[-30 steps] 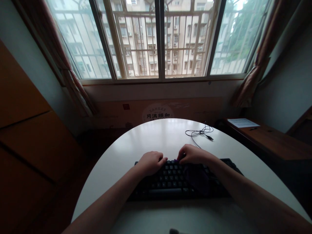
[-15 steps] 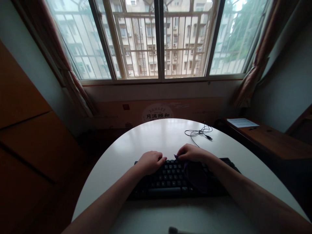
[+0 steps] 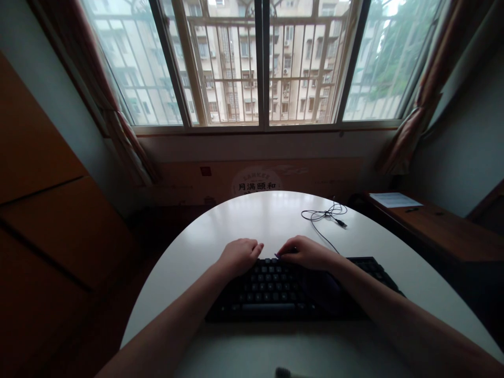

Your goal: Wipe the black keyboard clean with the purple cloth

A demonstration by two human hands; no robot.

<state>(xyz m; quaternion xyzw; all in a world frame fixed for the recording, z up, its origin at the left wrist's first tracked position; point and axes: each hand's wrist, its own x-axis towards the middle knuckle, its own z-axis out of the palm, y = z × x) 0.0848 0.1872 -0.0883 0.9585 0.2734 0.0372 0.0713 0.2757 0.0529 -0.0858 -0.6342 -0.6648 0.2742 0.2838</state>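
A black keyboard (image 3: 268,296) lies on the round white table (image 3: 189,231). My left hand (image 3: 241,256) is closed over the keyboard's back left edge, its fingers curled down and its thumb pointing right. In my right hand (image 3: 305,252) is a dark purple cloth (image 3: 323,289), pinched between thumb and fingers at the back row of keys. A small tip of the cloth pokes out left of the fingertips. The rest of it hangs under the wrist over the right-hand keys, dark and hard to tell from them.
Behind the keyboard, a thin black cable (image 3: 326,214) with a USB plug lies loosely coiled. A dark-ended brush-like item (image 3: 282,372) shows at the bottom edge. To the right stands a wooden desk (image 3: 444,228) with a paper sheet (image 3: 396,200). Windows are ahead.
My right hand, with the cloth, has shifted slightly left along the back keys. My left hand has moved a little left and up. The view has turned slightly.
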